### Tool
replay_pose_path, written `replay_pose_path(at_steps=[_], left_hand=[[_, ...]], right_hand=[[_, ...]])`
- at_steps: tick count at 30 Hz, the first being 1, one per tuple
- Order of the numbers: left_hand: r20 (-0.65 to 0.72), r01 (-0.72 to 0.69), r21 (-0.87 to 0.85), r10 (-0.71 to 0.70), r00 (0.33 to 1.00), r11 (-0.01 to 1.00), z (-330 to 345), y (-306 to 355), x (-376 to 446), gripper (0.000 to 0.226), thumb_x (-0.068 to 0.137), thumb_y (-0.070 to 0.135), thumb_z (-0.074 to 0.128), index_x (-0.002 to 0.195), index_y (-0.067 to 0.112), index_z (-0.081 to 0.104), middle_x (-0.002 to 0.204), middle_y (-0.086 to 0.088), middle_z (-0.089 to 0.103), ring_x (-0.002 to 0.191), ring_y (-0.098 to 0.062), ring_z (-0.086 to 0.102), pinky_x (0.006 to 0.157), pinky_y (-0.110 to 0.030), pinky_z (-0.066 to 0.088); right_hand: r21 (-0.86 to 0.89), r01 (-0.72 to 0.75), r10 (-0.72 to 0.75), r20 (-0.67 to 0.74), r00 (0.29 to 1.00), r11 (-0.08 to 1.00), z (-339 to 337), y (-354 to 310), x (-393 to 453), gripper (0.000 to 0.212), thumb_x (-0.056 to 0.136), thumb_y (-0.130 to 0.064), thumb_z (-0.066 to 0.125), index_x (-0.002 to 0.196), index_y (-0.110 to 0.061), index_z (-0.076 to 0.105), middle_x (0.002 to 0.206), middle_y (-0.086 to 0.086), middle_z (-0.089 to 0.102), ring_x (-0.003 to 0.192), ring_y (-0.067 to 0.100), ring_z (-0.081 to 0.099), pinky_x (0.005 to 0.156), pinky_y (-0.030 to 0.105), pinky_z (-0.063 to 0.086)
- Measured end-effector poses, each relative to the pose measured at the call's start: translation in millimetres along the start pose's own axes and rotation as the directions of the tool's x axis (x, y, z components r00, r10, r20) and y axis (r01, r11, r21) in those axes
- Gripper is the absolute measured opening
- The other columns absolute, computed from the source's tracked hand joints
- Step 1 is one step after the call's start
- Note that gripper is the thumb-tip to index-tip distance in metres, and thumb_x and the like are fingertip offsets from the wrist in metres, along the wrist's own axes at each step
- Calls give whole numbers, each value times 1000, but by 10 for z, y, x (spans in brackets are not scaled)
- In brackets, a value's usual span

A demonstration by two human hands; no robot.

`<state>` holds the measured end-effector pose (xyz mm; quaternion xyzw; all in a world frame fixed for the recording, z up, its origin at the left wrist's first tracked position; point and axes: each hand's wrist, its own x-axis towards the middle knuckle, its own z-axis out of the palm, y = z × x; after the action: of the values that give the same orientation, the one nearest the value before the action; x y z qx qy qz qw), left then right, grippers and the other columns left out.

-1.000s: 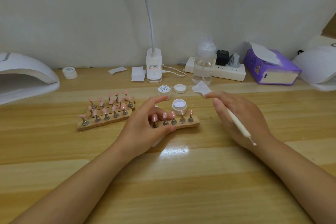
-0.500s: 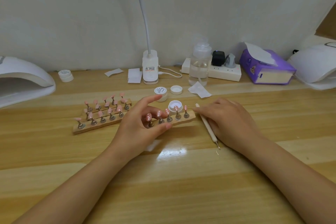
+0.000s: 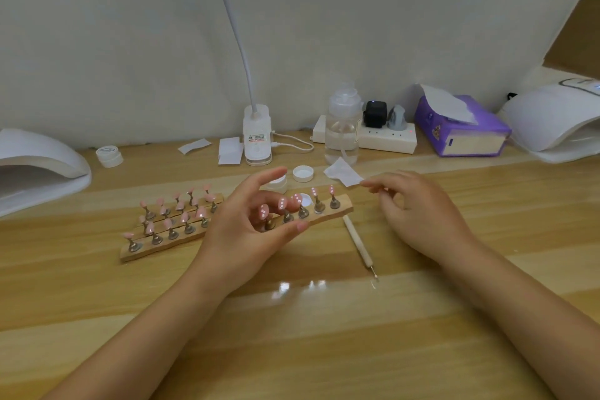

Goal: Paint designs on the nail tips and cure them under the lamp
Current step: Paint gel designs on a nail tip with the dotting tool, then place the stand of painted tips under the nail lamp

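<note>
Wooden and narrow, the strip holder [image 3: 328,213] sat pinched at its near end by the left hand [image 3: 250,230], thumb under the front edge and fingers curled behind. It carried a row of pink nail tips [image 3: 282,204] dotted with white. The right hand [image 3: 418,214] hovered loosely spread and held nothing, just right of the holder's far end. The dotting tool [image 3: 358,243] lay on the wooden table [image 3: 292,334] between the hands, close below that end. Behind the holder stood an open white jar [image 3: 306,200], partly hidden by the tips, with its lid [image 3: 303,173] and a paper wipe [image 3: 342,171] beyond. Left of the hand lay more wooden strips of pink tips [image 3: 172,221]. A white curing lamp [image 3: 35,166] stood far left, another lamp [image 3: 558,120] far right, both well apart from the hands.
</note>
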<state>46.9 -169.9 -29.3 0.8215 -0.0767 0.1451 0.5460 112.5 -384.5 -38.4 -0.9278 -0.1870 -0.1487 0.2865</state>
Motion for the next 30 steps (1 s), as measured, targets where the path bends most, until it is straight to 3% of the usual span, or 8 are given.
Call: replay_pose_path(at_steps=[2,4,8,12,15,19,22,30], left_hand=[[23,-2,-29,2,1000,1000,103,114,52,60,60,28,76,114,39,51,86,17,69,76,0,63,69,-17,51],[55,-19,-44,21,998,999,287,239,149,58,63,23,78,111,39,50,84,13,69,74,0,62,70,-16,51],[57,-18,-144,27,998,989,883,481,392,57,70,15,78,118,31,51,84,9,67,82,-6,62,78,-18,50],[49,28,-303,-14,999,952,1572,628,597,49,73,16,77,108,35,48,82,14,62,74,8,55,67,-5,45],[24,60,-371,-55,998,927,2026,678,765,48,73,15,77,109,31,50,79,16,59,65,18,50,62,0,40],[-1,39,-335,-42,999,941,2476,691,991,55,74,14,76,121,21,50,85,8,60,66,13,52,62,2,37],[36,5,-290,6,999,957,2720,690,1117,57,73,15,76,123,22,49,81,11,59,69,6,52,64,1,38],[131,-73,-239,106,986,968,2887,536,1272,60,70,12,78,102,48,43,78,17,58,69,13,49,67,0,36]], right_hand=[[124,-111,112,2,994,986,-115,59,64,27,91,-12,49,101,-32,64,91,-18,60,79,-1,52,66,8,37],[237,-238,237,34,971,942,-253,168,127,24,91,-13,49,92,-33,62,82,-14,61,70,0,51,59,10,38],[553,-467,501,100,859,690,-540,444,148,18,94,-14,46,90,-19,63,65,-2,59,42,3,43,46,20,38],[870,-422,662,161,732,255,-862,734,107,30,97,-30,43,71,-17,49,43,-5,46,29,3,30,33,9,27],[936,-337,712,171,681,97,-1043,946,88,36,96,-39,39,71,-16,52,38,-7,38,28,4,25,31,9,21],[961,-273,779,138,611,44,-1078,1166,72,34,93,-43,43,79,-16,59,39,-9,38,28,3,26,31,9,22],[972,-222,830,58,555,81,-1052,1286,80,29,90,-41,52,81,-16,63,40,-9,40,29,2,27,31,10,24],[930,-305,858,-20,513,204,-1066,1593,86,22,90,-28,56,73,-15,57,39,-7,51,30,2,36,32,12,31]])
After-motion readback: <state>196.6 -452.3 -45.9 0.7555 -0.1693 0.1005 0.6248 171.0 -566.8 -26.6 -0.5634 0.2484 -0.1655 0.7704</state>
